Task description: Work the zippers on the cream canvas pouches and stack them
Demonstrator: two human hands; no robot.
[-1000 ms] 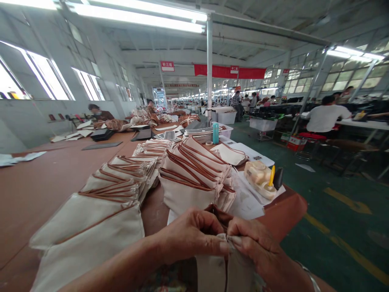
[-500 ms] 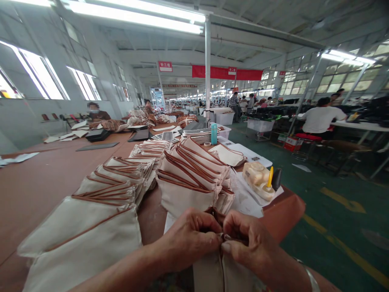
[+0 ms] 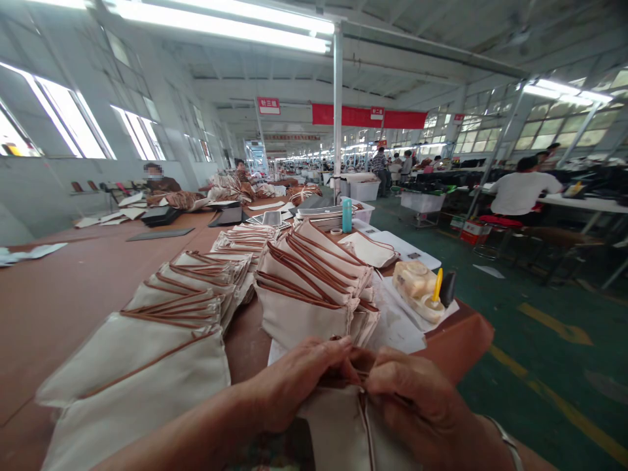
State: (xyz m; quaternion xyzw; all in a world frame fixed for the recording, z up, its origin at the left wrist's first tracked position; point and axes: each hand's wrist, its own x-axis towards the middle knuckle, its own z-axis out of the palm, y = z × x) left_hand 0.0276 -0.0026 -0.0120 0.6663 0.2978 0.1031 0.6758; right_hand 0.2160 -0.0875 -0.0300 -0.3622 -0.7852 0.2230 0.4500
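Left hand (image 3: 307, 379): fingers pinching the top edge of the cream fabric piece (image 3: 338, 425), close to its seam.
Right hand (image 3: 422, 399): fingers bent, gripping the same edge across the seam; bracelet (image 3: 505, 438) at wrist.
Fabric piece: at the near side of the table (image 3: 98, 275), brown inside showing between the hands.
Beyond hands: stacked brown-edged cream pieces (image 3: 304, 307).
Right of stack: plastic container (image 3: 417, 291), yellow nozzle (image 3: 437, 285).

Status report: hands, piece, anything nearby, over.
Left hand and right hand gripping cream piece near its top. Layered stack just beyond. Bottle farther off, upright.
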